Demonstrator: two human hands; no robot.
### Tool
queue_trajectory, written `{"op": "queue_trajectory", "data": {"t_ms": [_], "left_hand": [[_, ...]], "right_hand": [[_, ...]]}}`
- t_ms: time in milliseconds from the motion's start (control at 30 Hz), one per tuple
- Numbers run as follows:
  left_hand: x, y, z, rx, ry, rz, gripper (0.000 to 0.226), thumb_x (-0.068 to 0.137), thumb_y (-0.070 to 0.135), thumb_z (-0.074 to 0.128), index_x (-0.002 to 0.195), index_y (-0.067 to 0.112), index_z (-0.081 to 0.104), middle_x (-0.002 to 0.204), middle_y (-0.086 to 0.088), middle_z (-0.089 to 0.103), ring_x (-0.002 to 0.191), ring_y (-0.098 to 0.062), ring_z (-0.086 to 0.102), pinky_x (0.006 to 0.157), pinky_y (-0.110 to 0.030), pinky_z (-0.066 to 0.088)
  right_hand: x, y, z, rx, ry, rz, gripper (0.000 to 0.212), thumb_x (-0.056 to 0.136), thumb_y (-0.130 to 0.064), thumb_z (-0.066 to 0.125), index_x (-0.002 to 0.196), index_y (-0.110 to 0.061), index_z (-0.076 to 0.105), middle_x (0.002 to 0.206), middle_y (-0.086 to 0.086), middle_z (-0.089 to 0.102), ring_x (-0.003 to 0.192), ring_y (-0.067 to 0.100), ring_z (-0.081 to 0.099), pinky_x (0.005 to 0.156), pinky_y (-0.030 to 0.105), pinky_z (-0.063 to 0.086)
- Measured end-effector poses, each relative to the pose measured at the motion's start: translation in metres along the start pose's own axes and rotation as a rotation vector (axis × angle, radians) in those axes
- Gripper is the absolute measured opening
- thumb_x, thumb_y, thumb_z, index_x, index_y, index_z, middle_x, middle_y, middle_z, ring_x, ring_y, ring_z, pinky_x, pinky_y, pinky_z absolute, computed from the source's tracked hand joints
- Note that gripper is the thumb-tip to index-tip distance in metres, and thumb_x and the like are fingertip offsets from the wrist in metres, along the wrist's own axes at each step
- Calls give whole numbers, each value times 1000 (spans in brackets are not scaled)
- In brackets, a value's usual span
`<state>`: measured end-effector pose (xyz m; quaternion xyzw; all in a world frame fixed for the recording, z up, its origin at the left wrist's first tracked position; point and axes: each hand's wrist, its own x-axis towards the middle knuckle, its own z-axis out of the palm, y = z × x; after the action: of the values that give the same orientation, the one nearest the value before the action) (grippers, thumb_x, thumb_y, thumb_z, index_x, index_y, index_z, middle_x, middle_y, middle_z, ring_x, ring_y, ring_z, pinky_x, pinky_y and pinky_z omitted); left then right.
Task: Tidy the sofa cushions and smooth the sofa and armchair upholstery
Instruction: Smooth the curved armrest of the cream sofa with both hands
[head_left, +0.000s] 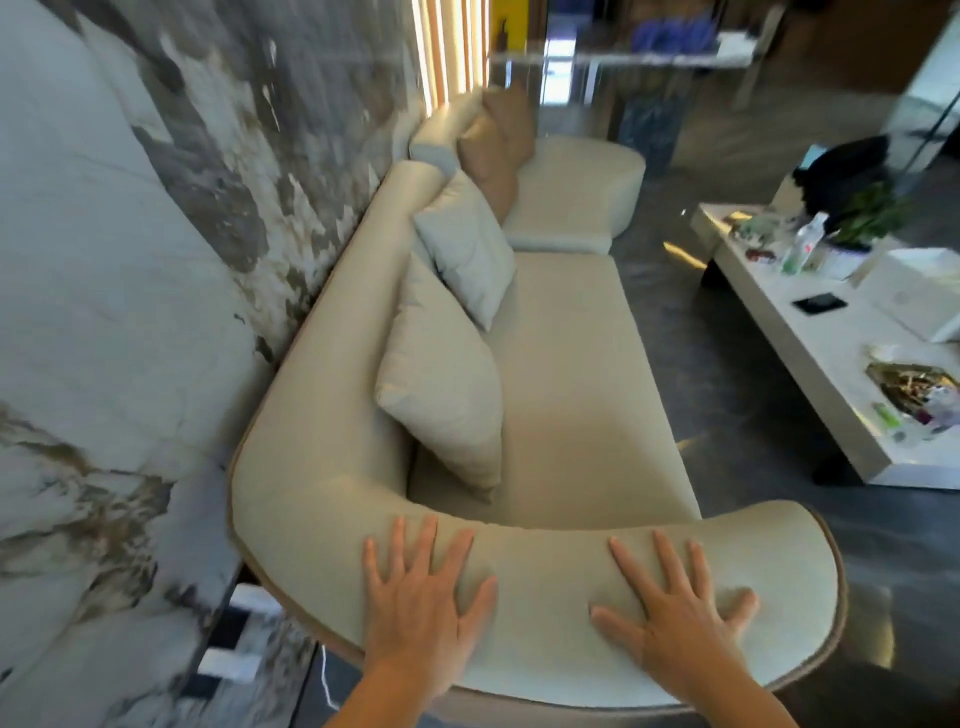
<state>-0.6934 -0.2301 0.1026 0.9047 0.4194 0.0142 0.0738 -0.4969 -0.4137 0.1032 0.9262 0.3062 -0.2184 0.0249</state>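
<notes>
A long cream sofa (571, 374) runs away from me along a marbled wall. Its curved near armrest (545, 582) lies under both palms. My left hand (421, 597) rests flat on the armrest's left part, fingers spread. My right hand (670, 608) lies flat further right, fingers also spread. Neither hand holds anything. Two pale cushions lean against the backrest: a near one (441, 384) and one behind it (467, 254). A tan cushion (498, 150) stands at the far end next to another pale one (441, 135).
The marbled wall (130, 312) stands close on the left. At the right is a low white coffee table (810, 353) with a bottle (802, 241), a phone (821, 303), a plant (872, 213) and a dish of small items (914, 389). Dark glossy floor (691, 322) separates sofa and table.
</notes>
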Motion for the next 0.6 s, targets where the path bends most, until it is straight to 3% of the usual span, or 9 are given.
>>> {"op": "queue_trajectory", "data": {"t_ms": [133,200,367,600], "left_hand": [[-18,-1,2,-13,126,-67,66,85,64,21,138,39,52,151,4,47,145,-27,28,118,-56,9],[-32,-3,1,-33,175,-107,65,85,60,23,141,39,49,153,5,43,147,-26,26,119,-55,9],[-29,-15,8,-148,289,7,58,69,59,51,117,35,72,130,9,66,129,-36,53,111,-57,26],[9,-26,4,-234,447,42,54,57,57,56,101,36,78,112,13,73,114,-34,65,105,-48,29]], "right_hand": [[-16,-3,6,-25,98,-20,64,81,-82,5,138,-67,-19,167,-10,-5,153,28,-13,107,76,-2],[-25,-4,9,5,141,-11,61,86,-76,3,142,-63,-17,168,-9,-5,153,29,-13,109,76,-3],[-28,-13,20,87,340,41,68,71,-85,-3,139,-72,-5,166,-21,6,154,20,-1,112,68,0],[-2,-41,-5,134,375,51,62,77,-82,9,138,-75,-1,165,-24,4,154,15,-2,115,65,1]]}}
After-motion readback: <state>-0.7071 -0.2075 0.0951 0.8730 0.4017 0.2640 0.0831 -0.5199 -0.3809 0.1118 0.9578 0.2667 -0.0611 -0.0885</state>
